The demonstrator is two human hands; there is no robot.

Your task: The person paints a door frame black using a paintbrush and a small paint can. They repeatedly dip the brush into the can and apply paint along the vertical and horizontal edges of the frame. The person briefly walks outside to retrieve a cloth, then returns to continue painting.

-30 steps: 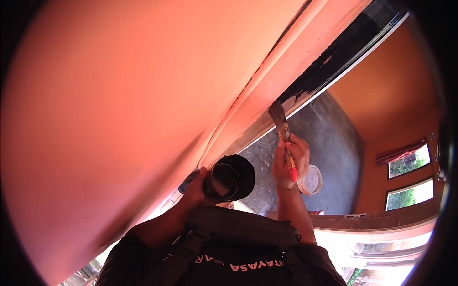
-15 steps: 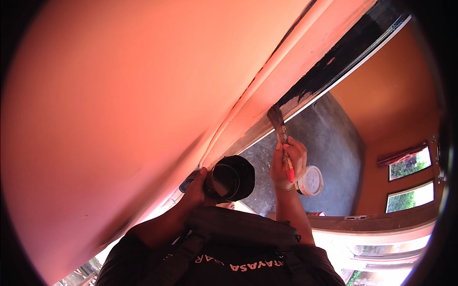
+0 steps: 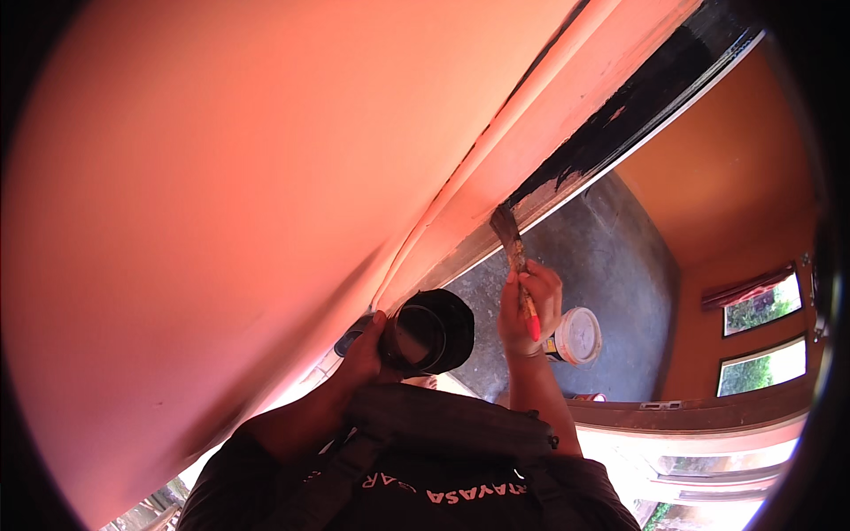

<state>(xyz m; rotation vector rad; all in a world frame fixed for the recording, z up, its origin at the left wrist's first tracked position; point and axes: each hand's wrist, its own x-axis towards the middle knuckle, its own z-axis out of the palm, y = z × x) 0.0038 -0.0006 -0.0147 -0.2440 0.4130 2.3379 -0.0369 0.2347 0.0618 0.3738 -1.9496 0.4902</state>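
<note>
A paintbrush (image 3: 516, 252) with a red-tipped handle is in my right hand (image 3: 534, 303), fingers pinched round the handle. Its dark bristles touch a narrow board (image 3: 537, 206) that runs diagonally along the pink wall (image 3: 239, 195). Wet-looking black paint (image 3: 611, 133) covers the upper right stretch of that board, with a ragged lower end close to the bristles. My left hand (image 3: 362, 352) grips the side of a black paint pot (image 3: 450, 332), held in front of my chest. The pot's open mouth faces up and shows dark shine inside.
Below, on the grey floor (image 3: 611, 257), stands a white lidded bucket (image 3: 580, 336), just right of my right wrist. An orange wall (image 3: 717, 168) with two windows (image 3: 761, 305) rises at the right. The pink wall fills the left side.
The brush and my right hand have moved slightly left and down along the board. Black paint reaches a little farther down it. My left hand and the pot have hardly moved.
</note>
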